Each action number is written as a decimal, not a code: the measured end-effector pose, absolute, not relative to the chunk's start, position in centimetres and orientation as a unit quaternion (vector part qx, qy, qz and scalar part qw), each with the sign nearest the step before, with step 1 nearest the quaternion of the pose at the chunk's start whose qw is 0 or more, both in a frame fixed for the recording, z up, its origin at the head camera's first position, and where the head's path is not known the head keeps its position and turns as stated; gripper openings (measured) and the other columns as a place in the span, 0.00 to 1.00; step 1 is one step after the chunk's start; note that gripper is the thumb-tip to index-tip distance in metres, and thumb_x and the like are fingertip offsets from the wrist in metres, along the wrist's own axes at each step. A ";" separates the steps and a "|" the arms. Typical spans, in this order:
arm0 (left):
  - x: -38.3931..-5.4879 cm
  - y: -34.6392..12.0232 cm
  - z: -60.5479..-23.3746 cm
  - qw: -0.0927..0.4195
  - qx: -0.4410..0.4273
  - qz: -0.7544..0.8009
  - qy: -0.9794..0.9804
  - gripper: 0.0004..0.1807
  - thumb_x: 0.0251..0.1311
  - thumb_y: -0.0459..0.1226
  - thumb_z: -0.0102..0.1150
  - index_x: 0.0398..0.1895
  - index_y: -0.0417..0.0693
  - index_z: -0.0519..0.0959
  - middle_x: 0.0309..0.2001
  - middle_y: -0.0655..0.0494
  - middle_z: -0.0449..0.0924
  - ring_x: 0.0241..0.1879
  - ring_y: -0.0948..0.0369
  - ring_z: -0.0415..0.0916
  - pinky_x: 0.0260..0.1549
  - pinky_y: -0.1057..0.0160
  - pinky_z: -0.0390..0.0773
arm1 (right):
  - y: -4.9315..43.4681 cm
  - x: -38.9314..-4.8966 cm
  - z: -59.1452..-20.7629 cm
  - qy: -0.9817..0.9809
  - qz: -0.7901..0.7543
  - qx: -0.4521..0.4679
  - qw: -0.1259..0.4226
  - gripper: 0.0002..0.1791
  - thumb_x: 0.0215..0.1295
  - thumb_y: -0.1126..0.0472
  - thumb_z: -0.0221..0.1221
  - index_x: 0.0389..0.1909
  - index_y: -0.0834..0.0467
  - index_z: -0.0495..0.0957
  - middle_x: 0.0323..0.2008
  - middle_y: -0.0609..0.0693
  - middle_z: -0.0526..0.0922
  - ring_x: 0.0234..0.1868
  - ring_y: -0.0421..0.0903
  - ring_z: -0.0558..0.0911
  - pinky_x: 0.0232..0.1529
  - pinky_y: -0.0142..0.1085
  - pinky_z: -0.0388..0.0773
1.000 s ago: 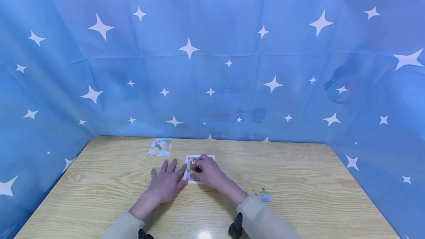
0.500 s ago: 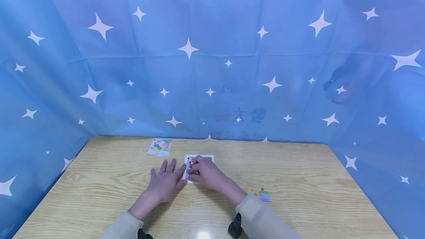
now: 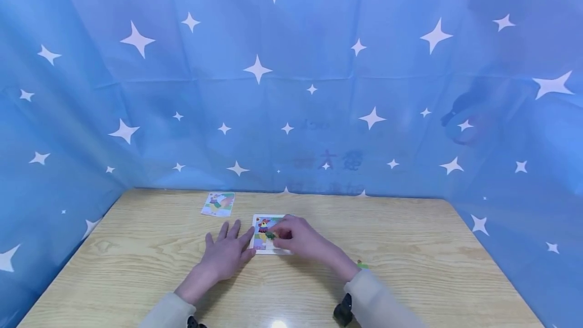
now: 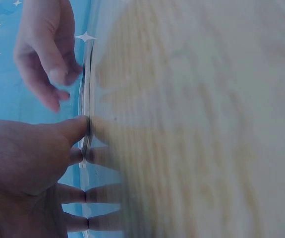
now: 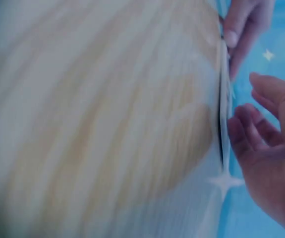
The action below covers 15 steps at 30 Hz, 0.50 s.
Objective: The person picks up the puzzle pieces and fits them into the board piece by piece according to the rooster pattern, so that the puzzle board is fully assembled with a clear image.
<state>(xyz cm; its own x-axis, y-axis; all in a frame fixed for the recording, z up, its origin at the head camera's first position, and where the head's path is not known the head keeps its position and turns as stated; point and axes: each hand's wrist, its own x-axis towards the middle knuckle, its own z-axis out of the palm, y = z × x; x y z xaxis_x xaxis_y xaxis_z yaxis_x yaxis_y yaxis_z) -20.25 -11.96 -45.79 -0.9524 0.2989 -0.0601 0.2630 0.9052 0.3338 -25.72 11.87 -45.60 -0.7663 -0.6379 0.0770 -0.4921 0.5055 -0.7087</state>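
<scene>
A jigsaw puzzle (image 3: 263, 243) in a white frame, showing a colourful bird, lies on the table at the middle of the head view. My left hand (image 3: 221, 255) rests with spread fingers at its left side, thumb and index finger at the frame's edge. My right hand (image 3: 302, 237) hovers over the puzzle's right half, hiding that part. Its fingers are bent beside a dark green patch on the picture. In the right wrist view, a gap shows between the right hand's thumb and fingers (image 5: 241, 131), with nothing in it, just beside the board's edge (image 5: 223, 104).
A picture card (image 3: 217, 204) of a similar bird lies at the table's back left. Loose puzzle pieces (image 3: 362, 264) show partly from behind the right forearm. A blue curtain (image 3: 291, 90) with white stars hangs along the table's back edge.
My right hand has shifted right, uncovering more of the bird and the green patch. Its forearm now hides most of the loose pieces. My left hand stays at the frame.
</scene>
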 end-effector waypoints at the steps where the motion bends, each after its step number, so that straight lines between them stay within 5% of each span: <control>1: -20.2 -12.0 -45.8 0.054 0.143 0.164 0.974 0.31 0.77 0.51 0.53 0.77 0.50 0.67 0.77 0.32 0.55 0.74 0.28 0.48 0.59 0.17 0.49 | 12.4 -25.7 -45.5 0.860 -0.387 -0.317 0.099 0.15 0.71 0.64 0.64 0.56 0.59 0.85 0.42 0.49 0.81 0.36 0.39 0.78 0.37 0.33 0.77; 15: -20.1 -12.0 -46.1 0.054 0.148 0.172 0.973 0.31 0.77 0.51 0.52 0.77 0.49 0.67 0.77 0.32 0.55 0.75 0.29 0.48 0.59 0.17 0.47 | 22.5 -23.6 -44.2 0.873 -0.376 -0.280 0.133 0.17 0.67 0.61 0.69 0.54 0.63 0.83 0.43 0.51 0.81 0.40 0.43 0.80 0.40 0.35 0.80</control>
<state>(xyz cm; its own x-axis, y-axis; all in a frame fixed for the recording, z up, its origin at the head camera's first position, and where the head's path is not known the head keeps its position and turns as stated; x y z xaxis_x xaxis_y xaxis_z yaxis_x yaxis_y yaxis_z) -20.13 -12.03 -46.09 -0.9506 0.3059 -0.0538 0.2690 0.8974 0.3498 -23.64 22.54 -44.18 -0.8076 -0.5893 -0.0217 -0.3889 0.5599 -0.7316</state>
